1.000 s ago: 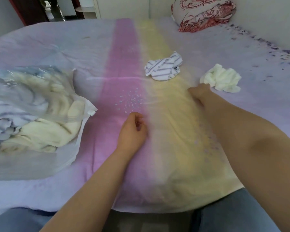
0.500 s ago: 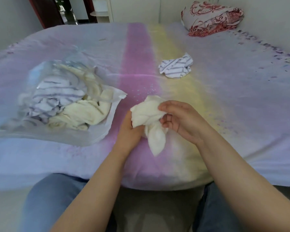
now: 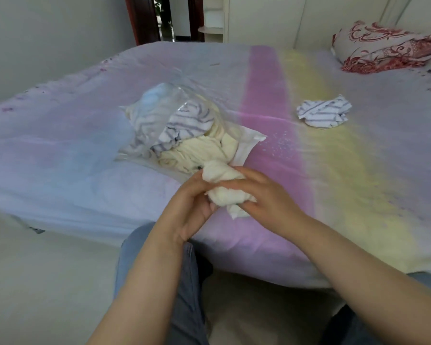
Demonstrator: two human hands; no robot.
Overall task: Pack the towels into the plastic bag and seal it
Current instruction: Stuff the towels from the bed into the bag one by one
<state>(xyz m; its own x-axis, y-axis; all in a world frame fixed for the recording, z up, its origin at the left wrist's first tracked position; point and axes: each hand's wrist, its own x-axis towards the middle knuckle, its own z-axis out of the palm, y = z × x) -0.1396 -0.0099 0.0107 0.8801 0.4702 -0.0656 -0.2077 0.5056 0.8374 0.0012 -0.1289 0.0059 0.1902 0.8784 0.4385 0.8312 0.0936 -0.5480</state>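
Note:
A cream towel (image 3: 225, 189) is bunched between both my hands near the front edge of the bed. My left hand (image 3: 190, 210) cups it from the left and below; my right hand (image 3: 264, 195) grips it from the right with fingers curled over it. Just behind them lies the clear plastic bag (image 3: 159, 100), its open mouth (image 3: 246, 143) facing my hands, stuffed with cream and striped towels. A loose striped towel (image 3: 324, 114) lies further right on the yellow band of the sheet.
The bed (image 3: 60, 155) has a lilac, pink and yellow sheet. A red-patterned folded blanket (image 3: 383, 47) sits at the far right corner by the wall. A doorway (image 3: 164, 18) opens behind the bed. My knees in jeans are below the bed edge.
My right hand picked up the cream towel from the right and brought it to the left hand. Both hands then carried it left, up to the bag's mouth. The view turned left.

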